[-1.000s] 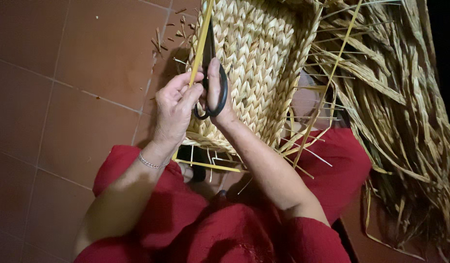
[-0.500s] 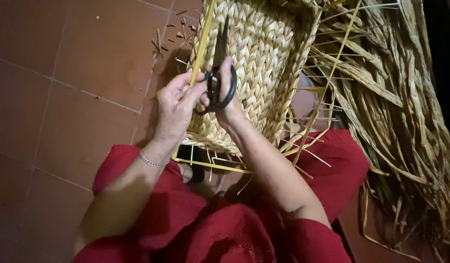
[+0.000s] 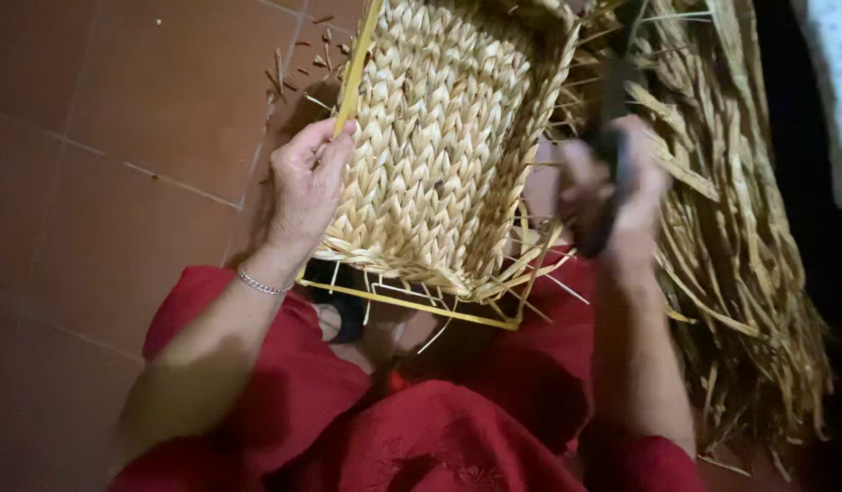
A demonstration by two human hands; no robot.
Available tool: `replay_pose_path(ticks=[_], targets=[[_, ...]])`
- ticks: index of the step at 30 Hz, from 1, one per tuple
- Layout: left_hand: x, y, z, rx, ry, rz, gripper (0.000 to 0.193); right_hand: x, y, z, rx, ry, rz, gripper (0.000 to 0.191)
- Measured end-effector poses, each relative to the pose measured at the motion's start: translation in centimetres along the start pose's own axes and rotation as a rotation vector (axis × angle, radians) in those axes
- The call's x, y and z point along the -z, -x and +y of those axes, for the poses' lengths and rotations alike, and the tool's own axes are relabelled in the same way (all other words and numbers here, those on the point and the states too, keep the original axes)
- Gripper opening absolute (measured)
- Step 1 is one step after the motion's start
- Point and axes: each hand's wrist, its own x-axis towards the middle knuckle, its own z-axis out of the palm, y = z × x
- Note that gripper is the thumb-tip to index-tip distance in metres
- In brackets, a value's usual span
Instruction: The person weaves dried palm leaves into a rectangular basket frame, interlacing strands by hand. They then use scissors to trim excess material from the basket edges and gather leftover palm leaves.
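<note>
Head view shows us pinching the yellow frame strip with our left hand to steady the woven basket on our lap, while our right hand, blurred, grips dark scissors beside it.

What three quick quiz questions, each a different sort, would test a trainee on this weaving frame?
1. True or false: the left hand grips the yellow frame bar beside the woven panel.
2. Which hand holds the black scissors?
3. The loose straw pile lies: A) left of the panel, B) right of it.

Key: 1 true. 2 the right hand, motion-blurred. 3 B.
</note>
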Motion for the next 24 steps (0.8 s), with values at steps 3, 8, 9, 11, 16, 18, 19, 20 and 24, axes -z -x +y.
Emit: replay_pose_path(ticks=[3,8,9,11,16,18,19,20,24], targets=[[-0.3,-0.4,-0.2,-0.021,-0.037,0.021,0.024,4.0,-2.1,-0.3,0.170,-0.075,0.049,0.030],[-0.4,-0.8,0.1,-0.068,-0.090,0.020,0.022,7.2,-5.1,0.8,0.267,-0.133,0.021,0.041],[-0.4,-0.9,0.3,-0.086,-0.110,0.022,0.021,7.8,-6.1,1.2,0.286,-0.021,0.051,0.042],[-0.5,-0.9,0.6,-0.085,-0.148,0.032,0.021,8.6,-8.7,2.2,0.323,0.200,0.113,0.046],[-0.7,-1.1,0.7,-0.112,-0.130,0.024,0.021,10.0,-17.7,5.5,0.561,0.474,0.103,0.044],[-0.8,-1.4,0.4,-0.092,-0.160,0.040,0.021,9.3,-21.0,7.4,0.575,0.498,0.072,0.041],[-0.9,-1.5,0.2,-0.078,-0.175,0.048,0.021,9.0,-22.2,8.3,0.620,0.420,0.016,0.040],[-1.0,-1.7,0.0,-0.092,-0.153,0.050,0.021,8.9,-23.1,9.0,0.664,0.341,-0.041,0.039],[-1.3,-2.0,-0.5,-0.108,-0.114,0.066,0.019,8.4,-24.6,10.0,0.158,0.141,-0.112,0.039]])
